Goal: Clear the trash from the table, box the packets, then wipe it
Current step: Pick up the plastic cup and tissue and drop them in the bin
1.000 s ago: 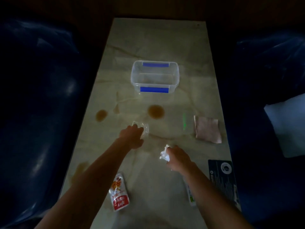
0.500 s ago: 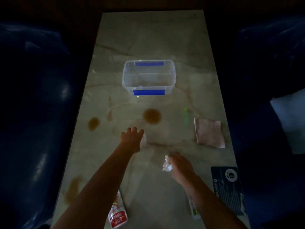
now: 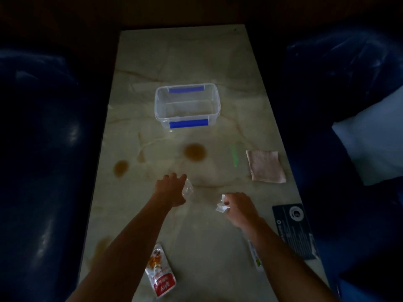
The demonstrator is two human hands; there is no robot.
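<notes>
My left hand (image 3: 171, 189) rests on a crumpled clear plastic wrapper (image 3: 188, 189) at the middle of the marble table (image 3: 207, 247), fingers curled over its left side. A crumpled white tissue (image 3: 221, 206) sticks out of my right hand (image 3: 241, 209), which is closed on it. A red-and-white sauce packet (image 3: 160, 272) lies near the front, beside my left forearm. Another packet (image 3: 255, 257) is mostly hidden under my right forearm. The clear plastic box (image 3: 187, 106) with blue clips stands farther back, with nothing in it.
Brown spills (image 3: 194, 151) (image 3: 120, 167) stain the table in front of the box. A folded pinkish cloth (image 3: 265, 166) lies at the right, a green streak (image 3: 235, 154) beside it. A dark printed card (image 3: 294, 229) lies at the right edge. Dark blue seats flank the table.
My left hand has settled onto the clear wrapper. My right hand still holds the tissue and has shifted slightly. The view has moved a little.
</notes>
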